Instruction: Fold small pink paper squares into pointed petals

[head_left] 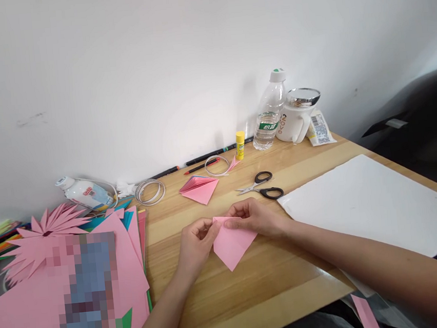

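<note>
Head view: the paper is at the near side of the desk, directly between the two hands and touching both. Each grip is closed on its far edge: the left hand pinches the left corner, the right hand the stretch just right of it, so neither is nearer. The sheet hangs toward the wearer from both grips, its sharp corner pointing that way; its longer axis seems to run likewise.
</note>
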A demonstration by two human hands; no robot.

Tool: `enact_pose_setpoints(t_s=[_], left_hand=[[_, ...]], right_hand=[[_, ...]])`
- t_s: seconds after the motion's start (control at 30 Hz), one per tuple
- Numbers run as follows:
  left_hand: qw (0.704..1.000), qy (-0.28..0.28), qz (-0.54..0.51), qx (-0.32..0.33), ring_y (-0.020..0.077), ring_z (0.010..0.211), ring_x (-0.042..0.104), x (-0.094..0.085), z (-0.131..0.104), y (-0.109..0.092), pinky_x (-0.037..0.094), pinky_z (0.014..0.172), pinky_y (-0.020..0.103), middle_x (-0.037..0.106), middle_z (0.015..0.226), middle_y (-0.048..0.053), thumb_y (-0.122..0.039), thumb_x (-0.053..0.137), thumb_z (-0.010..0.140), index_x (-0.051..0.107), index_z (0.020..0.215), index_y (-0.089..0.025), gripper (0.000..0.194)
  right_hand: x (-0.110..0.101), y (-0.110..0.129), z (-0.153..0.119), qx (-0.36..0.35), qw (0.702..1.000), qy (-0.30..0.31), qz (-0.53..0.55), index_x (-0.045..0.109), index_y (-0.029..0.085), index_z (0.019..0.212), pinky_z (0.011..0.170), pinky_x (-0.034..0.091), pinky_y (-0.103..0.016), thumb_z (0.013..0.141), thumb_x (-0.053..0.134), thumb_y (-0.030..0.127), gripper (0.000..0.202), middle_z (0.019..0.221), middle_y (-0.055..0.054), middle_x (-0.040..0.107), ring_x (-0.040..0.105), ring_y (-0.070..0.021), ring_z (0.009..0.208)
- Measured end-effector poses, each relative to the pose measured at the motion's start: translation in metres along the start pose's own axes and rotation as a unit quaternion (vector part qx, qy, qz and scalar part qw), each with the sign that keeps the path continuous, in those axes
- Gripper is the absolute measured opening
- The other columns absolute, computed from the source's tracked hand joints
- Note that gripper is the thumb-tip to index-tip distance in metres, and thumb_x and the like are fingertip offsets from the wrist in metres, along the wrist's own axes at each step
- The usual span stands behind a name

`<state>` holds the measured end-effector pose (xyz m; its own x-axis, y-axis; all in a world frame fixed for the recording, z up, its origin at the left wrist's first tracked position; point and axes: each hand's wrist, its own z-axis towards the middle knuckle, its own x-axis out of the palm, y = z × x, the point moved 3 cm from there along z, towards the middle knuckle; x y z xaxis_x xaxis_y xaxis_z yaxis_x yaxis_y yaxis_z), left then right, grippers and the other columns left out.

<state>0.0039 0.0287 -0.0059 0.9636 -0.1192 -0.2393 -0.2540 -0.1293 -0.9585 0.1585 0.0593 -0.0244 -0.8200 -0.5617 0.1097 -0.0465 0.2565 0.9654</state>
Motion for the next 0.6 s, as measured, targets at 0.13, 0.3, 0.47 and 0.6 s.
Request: enact_pose_setpoints(t_s=[0.13, 0.3, 0.47, 0.6], left_hand=[[0.999, 0.041, -0.009, -0.026, 0.0088, 0.051, 0.046, 0.003, 0.001, 0.006, 0.033, 0.048, 0.019, 0.057, 0.057, -0.001, -0.047, 0.060, 0.070, 0.061, 0.061, -0.013, 0.035], [0.996, 0.055, -0.042, -0.050, 0.0082, 0.051, 0.042, 0.006, 0.001, 0.013, 0.031, 0.047, 0.019, 0.053, 0.057, -0.001, -0.050, 0.059, 0.070, 0.060, 0.063, -0.012, 0.039], [0.994, 0.061, -0.064, -0.066, 0.0091, 0.053, 0.045, 0.007, 0.001, 0.014, 0.034, 0.049, 0.019, 0.057, 0.060, 0.000, -0.049, 0.062, 0.067, 0.061, 0.065, -0.011, 0.038], [0.992, 0.063, -0.075, -0.078, 0.0089, 0.051, 0.047, 0.006, 0.002, 0.016, 0.034, 0.049, 0.019, 0.060, 0.059, 0.001, -0.047, 0.067, 0.063, 0.062, 0.063, -0.011, 0.036]], right_hand=[[0.001, -0.003, 0.001, -0.007, 0.999, -0.035, 0.008, 0.060, 0.016, 0.067, 0.047, 0.031, -0.020, 0.061, 0.071, 0.045, 0.031, 0.062, 0.002, 0.058, 0.047, -0.0081, 0.052], [0.001, -0.005, 0.001, -0.011, 0.998, -0.051, 0.018, 0.059, 0.015, 0.067, 0.047, 0.030, -0.020, 0.060, 0.071, 0.044, 0.032, 0.062, 0.002, 0.056, 0.046, -0.0070, 0.052], [0.001, -0.004, 0.001, -0.010, 0.998, -0.056, 0.017, 0.060, 0.014, 0.072, 0.050, 0.035, -0.020, 0.059, 0.071, 0.044, 0.035, 0.067, 0.000, 0.060, 0.051, -0.0088, 0.058], [0.002, -0.003, 0.000, -0.009, 0.998, -0.057, 0.018, 0.061, 0.014, 0.073, 0.050, 0.036, -0.019, 0.056, 0.074, 0.043, 0.036, 0.068, 0.000, 0.060, 0.051, -0.0086, 0.057]])
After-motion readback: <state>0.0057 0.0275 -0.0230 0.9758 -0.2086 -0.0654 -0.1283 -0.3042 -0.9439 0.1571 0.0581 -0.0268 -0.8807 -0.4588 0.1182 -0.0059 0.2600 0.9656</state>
